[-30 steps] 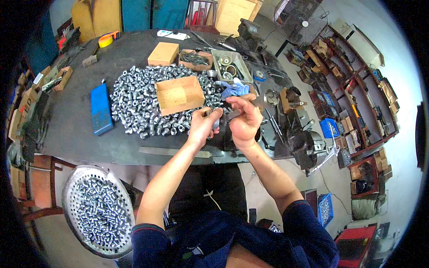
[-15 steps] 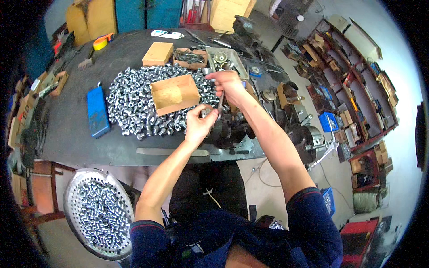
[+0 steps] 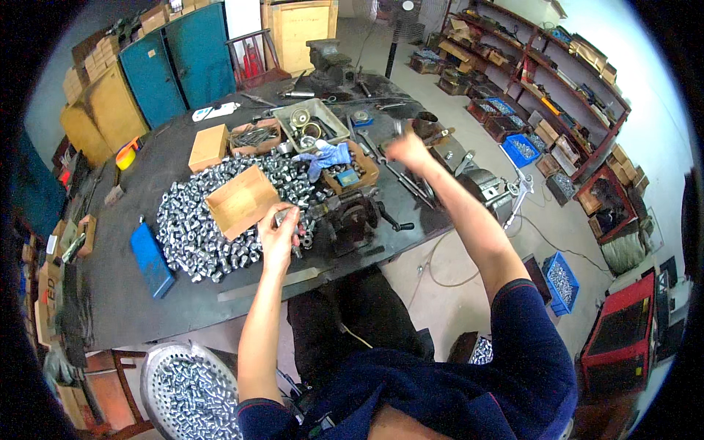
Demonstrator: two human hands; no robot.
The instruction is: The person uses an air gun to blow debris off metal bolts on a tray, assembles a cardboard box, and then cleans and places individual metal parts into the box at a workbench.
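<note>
Head view: left hand (image 3: 279, 238) sits at the near right edge of the pile of metal fittings (image 3: 192, 229), fingers curled and pinching a small metal part (image 3: 281, 215) between thumb and fingers; the grip hides most of it, so can't confirm the type. Right hand (image 3: 411, 150) is out over the right side of the worktop (image 3: 117, 312), arm extended, near the long metal tools (image 3: 414, 188). It's blurred, so can't tell if it's spread, pressed together or gripping something. Pile covers the left-centre of the worktop, with an open cardboard box (image 3: 240, 204) tilted on top, just beyond the left hand. Closed cardboard box (image 3: 209, 148) at the pile's far side, flat blue case (image 3: 152, 260) at its left. Grey tray (image 3: 339, 130) with round metal pieces behind the pile; blue cloth (image 3: 330, 158) in front of the tray, next to a cardboard carton (image 3: 372, 174) of small parts. Dark vice (image 3: 350, 220) with a crank handle sits between the hands, close to the near edge. Flat metal strip (image 3: 271, 284) lies along that edge, below the pile. Perforated metal tub (image 3: 152, 370), lower left, lower than the worktop, is loaded with more metal pieces (image 3: 196, 396).
</note>
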